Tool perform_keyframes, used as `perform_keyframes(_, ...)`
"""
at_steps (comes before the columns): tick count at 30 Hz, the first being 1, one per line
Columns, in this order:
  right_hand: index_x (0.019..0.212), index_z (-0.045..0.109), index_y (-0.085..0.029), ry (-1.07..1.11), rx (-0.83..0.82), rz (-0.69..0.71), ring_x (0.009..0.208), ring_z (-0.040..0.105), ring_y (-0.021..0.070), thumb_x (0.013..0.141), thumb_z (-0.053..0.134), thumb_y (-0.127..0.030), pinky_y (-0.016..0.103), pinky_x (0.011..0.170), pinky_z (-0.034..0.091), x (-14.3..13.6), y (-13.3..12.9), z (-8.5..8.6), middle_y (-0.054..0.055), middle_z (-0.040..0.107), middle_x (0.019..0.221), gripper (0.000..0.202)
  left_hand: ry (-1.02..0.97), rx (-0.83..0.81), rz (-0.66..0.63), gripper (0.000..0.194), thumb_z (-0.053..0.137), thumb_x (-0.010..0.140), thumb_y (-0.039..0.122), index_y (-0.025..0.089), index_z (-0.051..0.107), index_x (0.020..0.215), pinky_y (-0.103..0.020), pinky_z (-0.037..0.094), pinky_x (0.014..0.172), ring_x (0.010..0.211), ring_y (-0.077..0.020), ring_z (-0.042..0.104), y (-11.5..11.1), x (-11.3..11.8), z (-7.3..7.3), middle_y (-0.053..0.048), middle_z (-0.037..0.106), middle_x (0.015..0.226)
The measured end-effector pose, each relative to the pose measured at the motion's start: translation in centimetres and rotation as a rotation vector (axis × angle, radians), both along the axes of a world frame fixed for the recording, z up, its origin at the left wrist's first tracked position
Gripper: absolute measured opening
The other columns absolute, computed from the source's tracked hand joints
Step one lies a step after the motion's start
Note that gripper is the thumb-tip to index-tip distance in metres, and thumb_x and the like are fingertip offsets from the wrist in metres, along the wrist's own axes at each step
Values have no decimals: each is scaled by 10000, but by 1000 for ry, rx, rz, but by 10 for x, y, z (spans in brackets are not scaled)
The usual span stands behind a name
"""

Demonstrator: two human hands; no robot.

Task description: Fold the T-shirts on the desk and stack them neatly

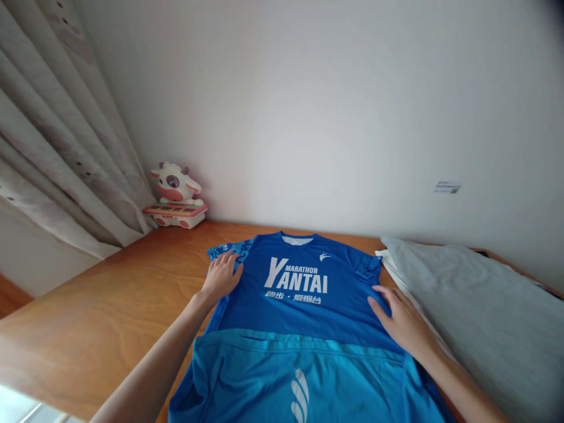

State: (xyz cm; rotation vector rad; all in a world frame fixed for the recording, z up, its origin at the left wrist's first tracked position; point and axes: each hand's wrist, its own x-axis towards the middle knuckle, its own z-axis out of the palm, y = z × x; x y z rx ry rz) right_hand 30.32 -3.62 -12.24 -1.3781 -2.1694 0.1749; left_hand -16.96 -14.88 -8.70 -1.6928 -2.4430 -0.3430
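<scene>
A blue T-shirt (308, 320) with white "Marathon Yantai" lettering lies front up on the wooden table, its collar toward the wall. Its lower part is turned up over the front, showing a lighter blue inner side with a white leaf-like mark. My left hand (223, 275) rests at the patterned sleeve on the left, fingers stretched out and palm down. On the other side, my right hand (399, 316) is at the shirt's right edge just below the sleeve, fingers apart. Neither hand grips the fabric visibly.
Grey folded cloth (480, 305) lies on the right, over a white piece. A toy cow with a keyboard (176, 197) stands at the back left near the curtain (57, 129). A white wall (317, 117) bounds the wooden table (101, 317) behind.
</scene>
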Motion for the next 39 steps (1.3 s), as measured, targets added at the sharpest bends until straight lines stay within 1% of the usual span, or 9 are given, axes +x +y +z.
perform_keyframes(5,1369,547,-56,-108,-182,-433,1229,619,395,883,484,-705,484,993,502,-11,52,13,271,654,1270,814,-25,-91,-53,637,428,1002,558,209,485,1532,-601,243,1223,1524,-381,313,7,43,-21,-145,351,1654)
perform_keyframes(8,1344,593,-145,-209,-230,-397,1222,621,385,841,551,-737,462,970,505,-13,61,18,214,659,1280,778,-10,-116,-36,665,394,1006,583,205,465,1548,-599,233,1226,1532,-375,297,6,44,-26,-152,350,1651)
perform_keyframes(11,1305,613,-176,-243,-226,-375,1160,660,330,943,505,-508,409,936,510,-11,59,17,173,677,1258,504,-4,-119,-41,667,379,1009,585,206,462,1551,-591,229,1230,1536,-367,291,4,41,-25,-147,339,1656)
perform_keyframes(15,1419,500,-121,-247,-195,-439,1084,690,323,961,418,-294,407,883,513,-5,54,15,205,682,1212,496,-18,-114,-53,683,397,993,605,213,469,1548,-604,220,1229,1540,-379,276,4,39,-25,-142,332,1658)
perform_keyframes(21,1505,421,-175,-219,-163,-378,1166,647,346,952,506,-571,433,925,505,-19,66,19,189,667,1269,685,-37,-75,-45,674,435,977,605,224,495,1530,-602,232,1224,1531,-384,296,4,39,-28,-135,351,1651)
perform_keyframes(25,1411,516,-185,-145,-255,-366,1149,674,288,923,593,-440,355,924,504,-30,78,25,136,711,1247,555,-49,-68,-53,675,426,978,612,214,515,1517,-580,229,1235,1530,-375,305,2,36,-27,-144,360,1648)
perform_keyframes(28,1337,564,-183,-143,-278,-474,1041,721,306,957,497,-401,380,848,525,-25,74,26,148,751,1120,443,-57,-69,-52,686,428,975,619,203,520,1513,-578,225,1237,1531,-380,299,2,36,-27,-159,350,1650)
perform_keyframes(33,1342,530,-76,-159,-309,-592,1015,728,375,951,453,-434,428,796,537,-4,58,23,240,740,1087,536,-60,-43,-25,733,452,945,650,196,508,1518,-604,220,1229,1535,-411,271,2,36,-26,-158,345,1654)
perform_keyframes(39,1448,437,-101,-212,-297,-465,1059,720,346,899,567,-539,401,855,533,-3,81,30,200,742,1131,715,-53,5,26,727,442,943,648,181,522,1495,-590,244,1223,1528,-400,291,1,32,-27,-164,386,1633)
